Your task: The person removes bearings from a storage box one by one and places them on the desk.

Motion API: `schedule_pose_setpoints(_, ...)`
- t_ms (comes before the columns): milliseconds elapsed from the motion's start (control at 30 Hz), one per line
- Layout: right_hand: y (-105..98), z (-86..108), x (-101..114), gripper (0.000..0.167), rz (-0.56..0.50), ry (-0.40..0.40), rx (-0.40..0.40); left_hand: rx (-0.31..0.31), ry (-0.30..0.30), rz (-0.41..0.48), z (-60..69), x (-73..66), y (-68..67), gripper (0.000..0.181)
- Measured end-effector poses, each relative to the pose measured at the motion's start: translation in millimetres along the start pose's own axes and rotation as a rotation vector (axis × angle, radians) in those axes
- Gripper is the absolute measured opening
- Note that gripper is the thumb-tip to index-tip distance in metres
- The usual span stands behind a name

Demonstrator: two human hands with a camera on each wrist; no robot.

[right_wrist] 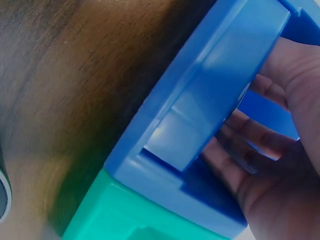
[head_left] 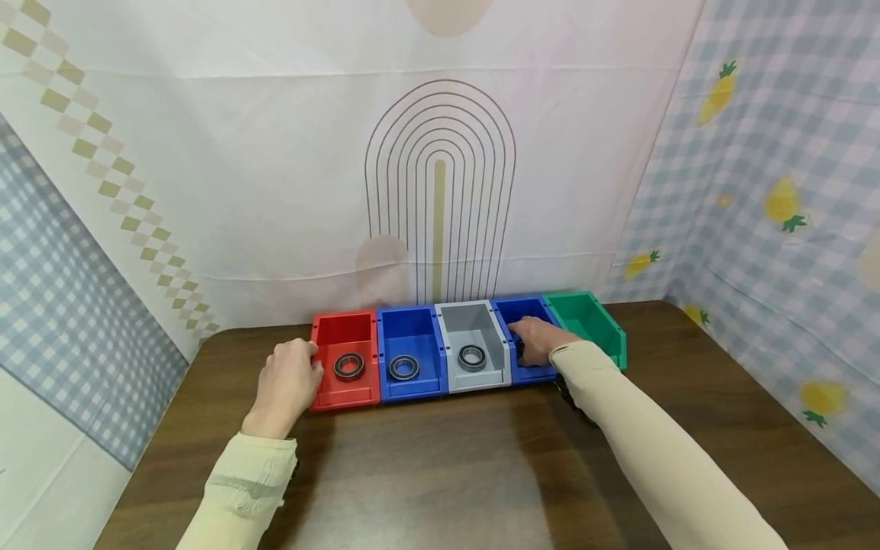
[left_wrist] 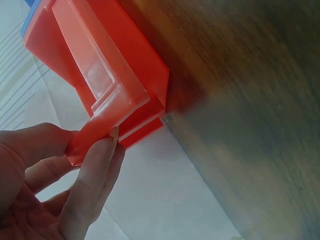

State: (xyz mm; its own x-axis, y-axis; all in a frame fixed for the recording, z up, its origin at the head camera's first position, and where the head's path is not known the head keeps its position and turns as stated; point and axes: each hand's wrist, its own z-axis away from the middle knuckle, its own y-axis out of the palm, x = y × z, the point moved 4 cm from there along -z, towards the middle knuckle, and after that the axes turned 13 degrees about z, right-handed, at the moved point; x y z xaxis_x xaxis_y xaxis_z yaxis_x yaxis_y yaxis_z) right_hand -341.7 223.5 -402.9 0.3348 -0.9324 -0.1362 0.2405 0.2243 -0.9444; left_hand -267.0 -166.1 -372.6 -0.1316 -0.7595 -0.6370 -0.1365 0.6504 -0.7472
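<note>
- Bearing [head_left: 519, 348], mostly hidden, by its dark edge: at my right hand [head_left: 541, 340], inside the right-hand blue bin [head_left: 517, 308]; whether my fingers grip it, I cannot tell.
- Farther from it, leftward: my left hand [head_left: 285, 384] pinches the red bin's [head_left: 347, 396] edge.
- Beyond: the worktop's [head_left: 447, 473] far edge.

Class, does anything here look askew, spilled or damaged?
Nothing stands out: the five bins stand side by side in a row, the three plainly visible bearings lie inside theirs, and no spill or damage shows.
</note>
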Motion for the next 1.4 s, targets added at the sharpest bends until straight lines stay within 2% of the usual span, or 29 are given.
schedule_pose_setpoints(467, -5, -0.9, -3, 0.062, -0.007, -0.043, -0.006, 0.001, 0.004, 0.012, -1.5, 1.2, 1.2, 0.012)
schedule_pose_setpoints(800, -14, 4.1, -6, 0.068, -0.006, -0.060, 0.065, 0.003, 0.009, 0.004, -2.3, 2.3, 1.3, 0.013)
schedule_pose_setpoints(1067, -27, 13.7, -6, 0.036, 0.037, -0.145, 0.064, 0.007, 0.003, 0.005, -0.8, 1.6, 0.7, 0.013)
schedule_pose_setpoints(1400, -34, 33.9, -7, 0.030, 0.075, -0.208, 0.013, -0.003, 0.008, 0.007, 0.4, 0.3, 0.2, 0.014)
